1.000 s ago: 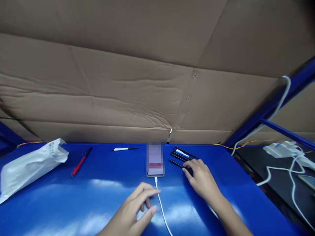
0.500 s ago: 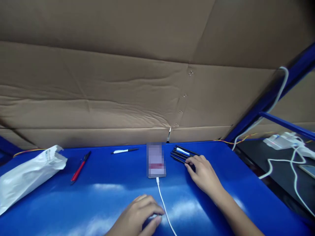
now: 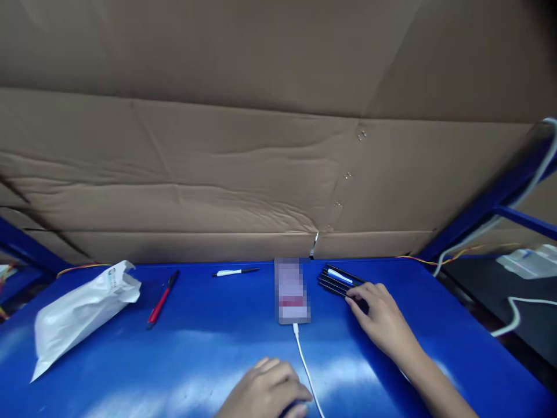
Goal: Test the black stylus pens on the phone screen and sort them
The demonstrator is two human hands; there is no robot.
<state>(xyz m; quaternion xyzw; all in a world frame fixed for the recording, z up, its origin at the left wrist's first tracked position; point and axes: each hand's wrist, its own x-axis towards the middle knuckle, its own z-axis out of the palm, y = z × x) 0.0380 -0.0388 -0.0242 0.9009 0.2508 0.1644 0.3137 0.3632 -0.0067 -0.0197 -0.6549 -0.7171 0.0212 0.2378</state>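
Observation:
Several slim pens (image 3: 334, 283), mostly black and one with a white-and-blue barrel, lie side by side on the blue tabletop (image 3: 209, 331). The thumb and fingers of my right hand (image 3: 383, 319) are closed at their near ends, which the fingers partly hide. My left hand (image 3: 270, 389) is low over the table, holding nothing visible; its fingers are bent, with a gap before the thumb. Between and beyond the hands lies a phone (image 3: 292, 293), its screen blurred, with a white charging cable (image 3: 304, 363) plugged into its near end.
A white-and-black pen (image 3: 235, 271) and a red pen (image 3: 162, 302) lie on the left. Beside them is a white plastic bag (image 3: 82, 313). Brown cardboard (image 3: 217, 174) stands along the back edge. Past the blue frame on the right are white cables (image 3: 516, 316).
The view has turned left, so everything appears farther right and slightly lower. My right hand stays at the pens' near ends. My left hand sits a little lower in view.

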